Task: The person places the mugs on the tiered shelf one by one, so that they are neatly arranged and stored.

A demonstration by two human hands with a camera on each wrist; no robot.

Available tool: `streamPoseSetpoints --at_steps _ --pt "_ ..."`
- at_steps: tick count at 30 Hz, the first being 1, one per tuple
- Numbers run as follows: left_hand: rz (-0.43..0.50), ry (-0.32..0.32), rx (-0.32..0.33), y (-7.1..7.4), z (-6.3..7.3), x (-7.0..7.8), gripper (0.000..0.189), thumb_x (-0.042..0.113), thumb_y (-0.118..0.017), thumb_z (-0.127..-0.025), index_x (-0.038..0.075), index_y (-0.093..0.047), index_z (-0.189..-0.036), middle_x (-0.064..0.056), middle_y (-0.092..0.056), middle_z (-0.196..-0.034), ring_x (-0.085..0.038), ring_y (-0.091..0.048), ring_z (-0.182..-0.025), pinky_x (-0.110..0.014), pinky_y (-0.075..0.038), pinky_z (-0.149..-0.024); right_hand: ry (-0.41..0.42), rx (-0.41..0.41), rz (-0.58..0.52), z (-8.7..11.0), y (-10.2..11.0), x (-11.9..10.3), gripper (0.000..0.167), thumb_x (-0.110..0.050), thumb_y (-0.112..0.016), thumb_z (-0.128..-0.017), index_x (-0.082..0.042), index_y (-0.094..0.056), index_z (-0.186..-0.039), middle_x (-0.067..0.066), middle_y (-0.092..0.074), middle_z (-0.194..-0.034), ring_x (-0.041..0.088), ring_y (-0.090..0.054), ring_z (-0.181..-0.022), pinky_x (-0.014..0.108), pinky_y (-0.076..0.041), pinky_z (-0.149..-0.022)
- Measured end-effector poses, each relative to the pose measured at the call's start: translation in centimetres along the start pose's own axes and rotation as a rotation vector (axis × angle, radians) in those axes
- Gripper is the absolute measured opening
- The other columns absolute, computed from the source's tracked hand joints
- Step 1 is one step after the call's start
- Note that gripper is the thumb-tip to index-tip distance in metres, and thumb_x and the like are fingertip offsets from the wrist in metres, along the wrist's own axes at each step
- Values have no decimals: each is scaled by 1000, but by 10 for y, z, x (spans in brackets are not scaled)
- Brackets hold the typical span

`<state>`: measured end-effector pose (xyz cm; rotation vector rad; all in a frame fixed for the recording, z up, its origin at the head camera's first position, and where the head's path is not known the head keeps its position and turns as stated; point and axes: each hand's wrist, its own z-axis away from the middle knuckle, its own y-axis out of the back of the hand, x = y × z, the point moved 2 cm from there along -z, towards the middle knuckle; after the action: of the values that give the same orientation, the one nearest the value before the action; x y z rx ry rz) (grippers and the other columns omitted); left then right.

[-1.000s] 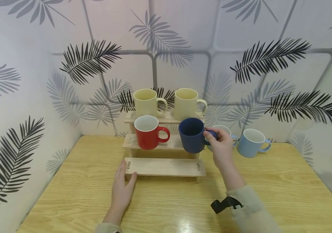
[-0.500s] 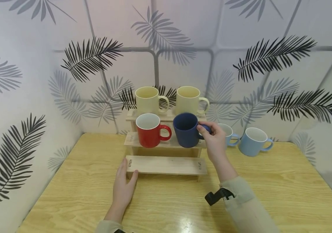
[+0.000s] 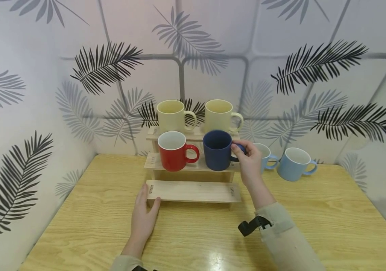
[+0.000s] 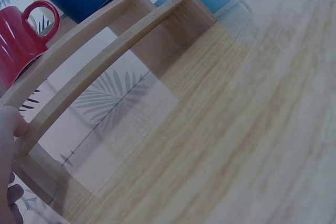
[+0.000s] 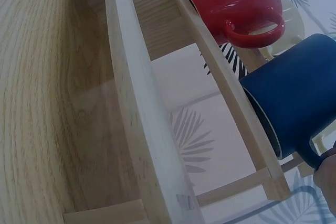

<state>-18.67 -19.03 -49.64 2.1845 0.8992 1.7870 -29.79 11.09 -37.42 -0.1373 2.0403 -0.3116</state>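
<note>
A dark blue mug (image 3: pixel 217 151) stands upright on the middle tier of a three-tier wooden rack (image 3: pixel 193 191). My right hand (image 3: pixel 251 162) pinches its handle (image 5: pixel 311 153) between thumb and fingers. In the right wrist view the blue mug's base (image 5: pixel 265 121) lies along the middle board. To its left on the same tier is a red mug (image 3: pixel 172 152), white inside, handle to the right. My left hand (image 3: pixel 143 220) holds the left end of the lowest tier, thumb at the front edge and fingers along the side. Two cream mugs (image 3: pixel 171 116) stand on the top tier.
Two light blue mugs stand on the wood-grain table (image 3: pixel 88 218) right of the rack; the nearer-to-rack light blue mug (image 3: pixel 264 152) is partly hidden by my right hand. The other light blue mug (image 3: pixel 292 165) is farther right. A leaf-patterned wall covering (image 3: pixel 213 49) rises behind.
My right hand has moved the blue mug left and back, from in front of the rack's right side onto the middle tier. The left hand has stayed at the rack's end.
</note>
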Motion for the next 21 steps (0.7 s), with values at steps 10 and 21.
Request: streamPoseSetpoints --at_steps 10,21 --pt "-6 3 -2 1 -1 2 70 34 -55 -97 5 -22 -151 -14 -22 -156 -30 -19 -142 -49 -19 -114 -2 18 -68 0 2 5 7 1 -67 -87 -5 -69 -92 3 -66 -89 11 -61 -82 19 -51 -75" --pt "-2 8 -8 1 1 2 70 35 -54 -97 5 -22 -152 -14 -22 -156 -30 -19 -142 -50 -19 -114 5 22 -59 5 6 12 7 0 -63 -90 -2 -68 -94 3 -65 -90 13 -60 -85 22 -49 -76"
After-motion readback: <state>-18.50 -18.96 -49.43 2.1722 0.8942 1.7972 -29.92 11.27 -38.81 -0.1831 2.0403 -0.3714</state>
